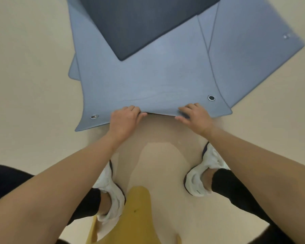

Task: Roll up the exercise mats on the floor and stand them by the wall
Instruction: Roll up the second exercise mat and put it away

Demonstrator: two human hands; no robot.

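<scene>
A grey-blue exercise mat (148, 76) lies flat on the beige floor, its near short edge just ahead of my feet, with a metal eyelet in each near corner. My left hand (124, 120) grips that edge left of centre, fingers curled over it. My right hand (195, 114) grips the edge right of centre, thumb under it. Between my hands the edge is lifted slightly off the floor. A dark navy mat (139, 23) lies on top at the far end. Another grey-blue mat (253, 50) lies underneath, angled out to the right.
Bare beige floor (33, 85) surrounds the overlapping mats on the left and right. My feet in white shoes (201, 176) stand apart just behind the near edge. A yellow garment (139, 217) hangs between my legs. No wall is in view.
</scene>
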